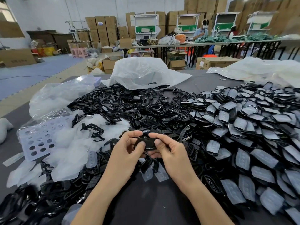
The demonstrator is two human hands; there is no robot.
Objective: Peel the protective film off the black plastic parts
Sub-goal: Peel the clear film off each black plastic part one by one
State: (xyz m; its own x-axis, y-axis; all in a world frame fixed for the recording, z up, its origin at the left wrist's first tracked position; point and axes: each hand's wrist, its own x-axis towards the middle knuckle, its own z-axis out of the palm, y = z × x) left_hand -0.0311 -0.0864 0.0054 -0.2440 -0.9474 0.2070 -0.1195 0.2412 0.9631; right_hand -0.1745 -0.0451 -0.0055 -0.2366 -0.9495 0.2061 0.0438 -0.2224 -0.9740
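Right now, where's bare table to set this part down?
Bare table between the forearms, black parts to its left, filmed parts to its right. A far strip between the centre bag and right bag. Ahead of the left hand and right hand, gripping the part, it's crowded.

The bare left forearm (100, 192) and right forearm (198, 192) slant inward from the bottom edge, and the wrists sit close together. The left hand (126, 150) pinches the left end of a part (146, 142), with the index finger arched over the top and the thumb pressed against its face. The right hand (170, 151) mirrors it on the right end, index finger stretched leftward, thumb nail up, remaining fingers curled underneath. The two index fingertips nearly meet.
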